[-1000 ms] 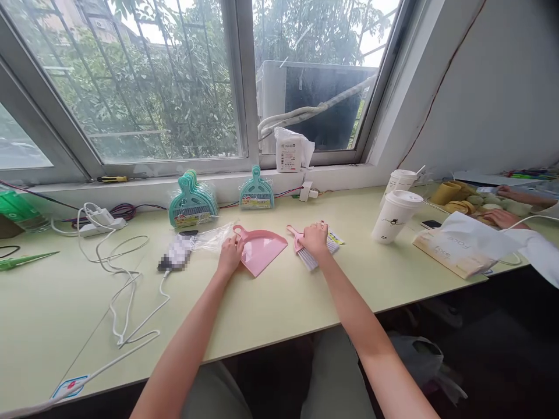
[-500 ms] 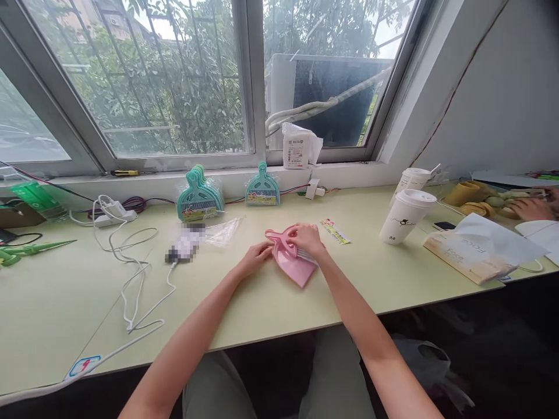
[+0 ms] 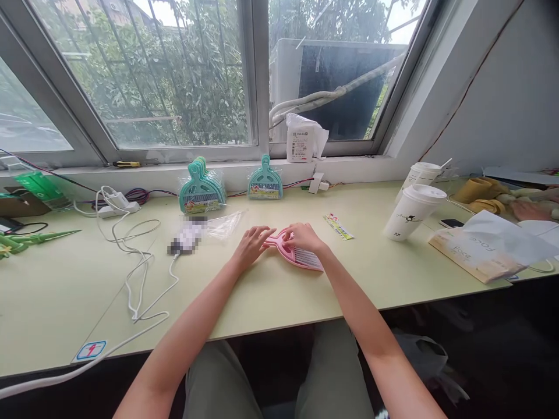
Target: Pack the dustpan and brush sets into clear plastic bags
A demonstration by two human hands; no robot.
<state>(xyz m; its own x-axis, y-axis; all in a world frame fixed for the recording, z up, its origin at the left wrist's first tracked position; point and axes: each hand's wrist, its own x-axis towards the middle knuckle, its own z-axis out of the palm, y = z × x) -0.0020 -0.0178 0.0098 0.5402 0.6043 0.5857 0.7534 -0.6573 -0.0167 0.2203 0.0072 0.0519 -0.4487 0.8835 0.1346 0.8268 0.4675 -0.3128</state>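
A small pink dustpan and brush set [image 3: 287, 252] lies on the table in front of me, its handles toward the left. Pale bristles fan out at its right end, partly behind my right wrist. My right hand [image 3: 301, 237] pinches the set near the base of the handle, fingers bent. At the handle end, my left hand [image 3: 252, 247] has its thumb and fingers around the handle, some fingers stretched out. Just beyond my right hand is a printed label strip [image 3: 339, 226]. Clear plastic wrapping [image 3: 225, 226] lies beyond my left hand.
Wrapped green dustpan sets [image 3: 201, 192] stand against the wall, with another green set [image 3: 265, 181] beside them. White cups [image 3: 408, 215] and a tissue pack [image 3: 474, 253] are at right. A white cable [image 3: 140, 285] and blurred phone-like object [image 3: 187, 235] lie left. Another person's hand [image 3: 530, 210] shows far right.
The pink set has turned: its broad pan face showed before, and now it lies flatter with more bristles visible. My left hand has shifted up along the handle. The view has tilted slightly.
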